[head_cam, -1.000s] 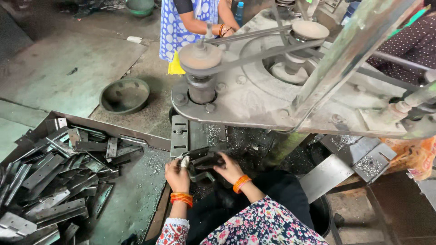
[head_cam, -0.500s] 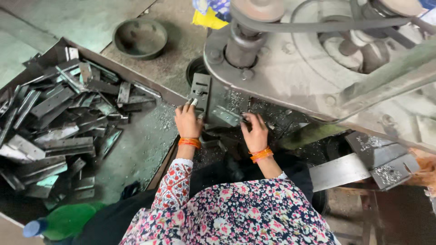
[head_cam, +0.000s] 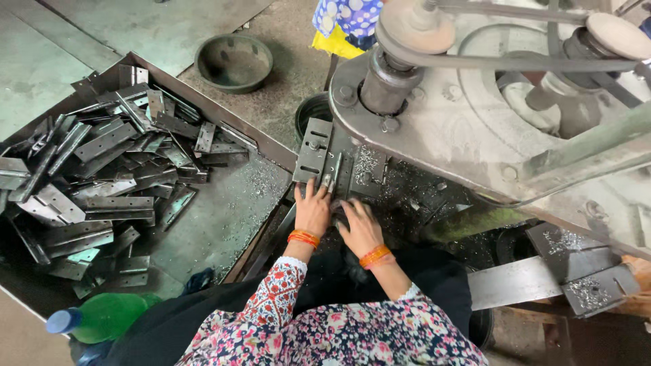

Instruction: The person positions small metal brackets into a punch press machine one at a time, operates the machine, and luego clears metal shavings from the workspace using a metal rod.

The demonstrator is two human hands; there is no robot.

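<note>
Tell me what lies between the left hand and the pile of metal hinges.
In the head view, between the left hand and the pile of metal hinges lies a bare stretch of tray floor strewn with metal shavings, then the tray's raised edge.

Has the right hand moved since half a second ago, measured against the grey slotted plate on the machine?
Yes. The right hand has shifted left, closer to the slotted plate, and now lies right beside the left hand.

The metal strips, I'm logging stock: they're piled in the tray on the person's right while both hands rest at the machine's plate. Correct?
Not quite. The head view shows the metal strips piled in the tray on the person's left. The left hand and right hand do rest at the machine's plate.
</note>
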